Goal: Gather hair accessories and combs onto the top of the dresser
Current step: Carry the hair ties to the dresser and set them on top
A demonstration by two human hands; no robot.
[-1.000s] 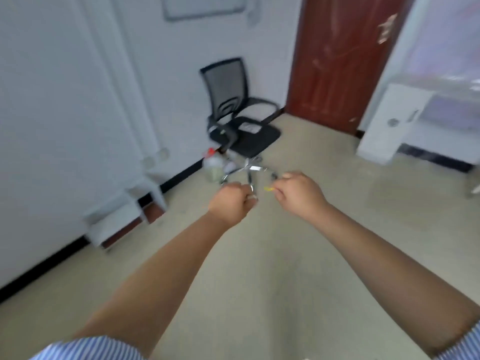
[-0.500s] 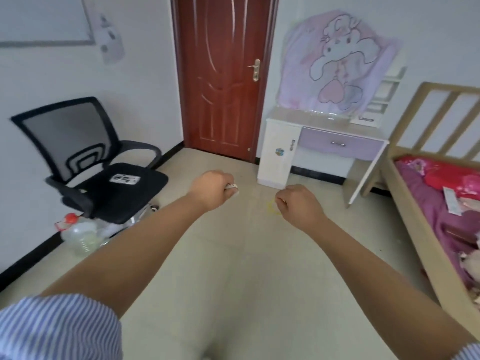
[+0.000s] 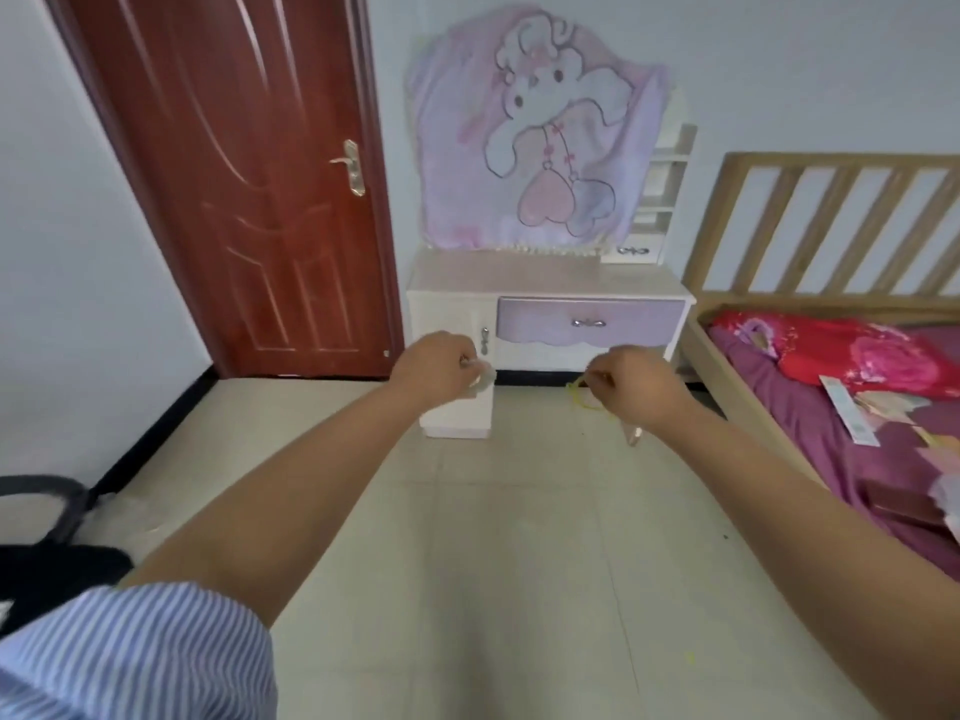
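The white dresser with a lilac drawer stands against the far wall, straight ahead; its pink top looks bare. Both my arms reach toward it, still short of it. My left hand is closed on a small pale hair clip with a metal part showing at the fingers. My right hand is closed on a thin yellow hair tie that loops down below the fist.
A red-brown door is left of the dresser. A wooden bed with purple sheets, a red pillow and scattered small items lies at the right. A black office chair sits at the lower left. Tiled floor stretches ahead.
The view has swung right from the chair to face the dresser, which is now centred and closer. Both hands stay closed on their items and have spread a little apart.
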